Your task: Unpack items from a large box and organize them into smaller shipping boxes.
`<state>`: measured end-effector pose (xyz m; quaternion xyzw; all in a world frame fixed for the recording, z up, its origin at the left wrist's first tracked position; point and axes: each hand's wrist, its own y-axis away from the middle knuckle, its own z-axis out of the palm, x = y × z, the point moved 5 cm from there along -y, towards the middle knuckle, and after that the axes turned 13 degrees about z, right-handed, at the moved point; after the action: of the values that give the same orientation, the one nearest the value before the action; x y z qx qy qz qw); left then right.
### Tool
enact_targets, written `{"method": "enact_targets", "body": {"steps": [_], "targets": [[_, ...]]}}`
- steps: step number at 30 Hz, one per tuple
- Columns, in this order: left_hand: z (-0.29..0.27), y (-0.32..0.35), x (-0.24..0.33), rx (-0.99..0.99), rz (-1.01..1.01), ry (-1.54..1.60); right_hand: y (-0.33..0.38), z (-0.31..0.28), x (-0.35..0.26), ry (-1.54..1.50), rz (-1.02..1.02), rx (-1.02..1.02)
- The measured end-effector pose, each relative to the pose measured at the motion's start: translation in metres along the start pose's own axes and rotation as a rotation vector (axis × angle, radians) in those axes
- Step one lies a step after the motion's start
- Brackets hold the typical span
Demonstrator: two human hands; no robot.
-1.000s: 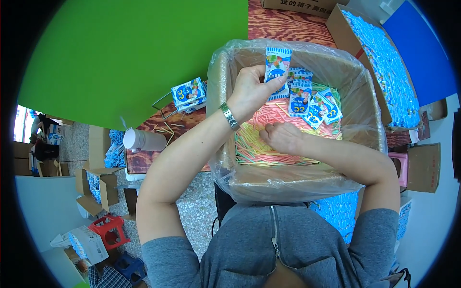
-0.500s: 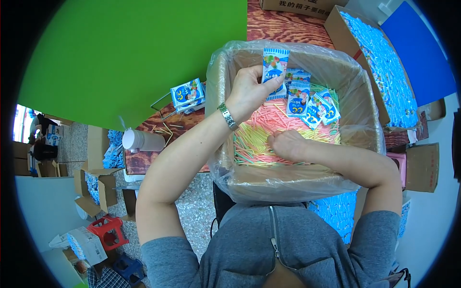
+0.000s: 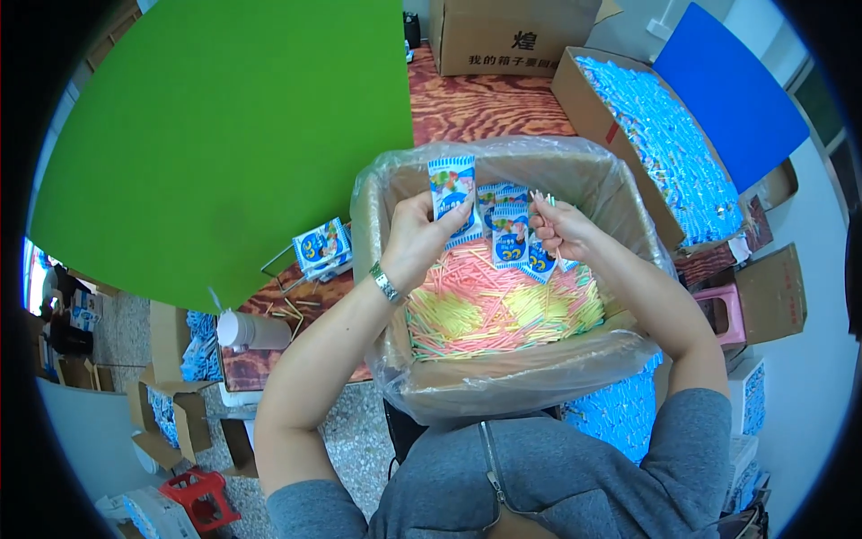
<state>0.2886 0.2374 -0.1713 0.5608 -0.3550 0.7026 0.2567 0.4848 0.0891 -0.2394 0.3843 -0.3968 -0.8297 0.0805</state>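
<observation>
My left hand (image 3: 417,235), with a metal watch on its wrist, grips a blue and white printed packet (image 3: 452,184) upright over the left part of a plastic-lined carton (image 3: 503,395). My right hand (image 3: 567,232) is closed on a few thin pale sticks (image 3: 542,199), whose ends poke out above the fingers. Several similar packets (image 3: 510,235) lie in the carton between my hands, some partly hidden by the right one. Beneath them spreads a thick layer of pink, yellow and green thin sticks (image 3: 462,278).
Left of the carton, a small wire rack bears stacked packets (image 3: 321,248), near a white bottle (image 3: 253,332) lying on its side. A long box of blue packets (image 3: 660,144) stands at the right. Behind is a closed brown carton (image 3: 503,36); a green board (image 3: 242,135) covers the far left.
My right hand has risen from the stick layer toward the packets, now with sticks in its fingers. My left hand still holds its packet. The whole view has shifted, showing more behind the carton.
</observation>
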Motion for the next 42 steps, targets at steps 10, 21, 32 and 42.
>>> {"method": "enact_targets", "body": {"steps": [10,21,32,42], "targets": [[0.003,0.002,0.0,-0.059,0.009,0.026,-0.037,-0.019,-0.034,0.143,-0.1,0.277],[0.015,0.01,0.037,-0.143,0.359,-0.793,0.109,0.087,-0.074,1.32,-0.848,0.109],[0.023,0.024,0.049,-0.038,0.778,-0.94,0.134,0.145,-0.07,1.713,-0.807,0.137],[0.022,0.027,0.049,-0.03,0.825,-0.96,0.128,0.146,-0.067,1.753,-0.892,0.117]]}}
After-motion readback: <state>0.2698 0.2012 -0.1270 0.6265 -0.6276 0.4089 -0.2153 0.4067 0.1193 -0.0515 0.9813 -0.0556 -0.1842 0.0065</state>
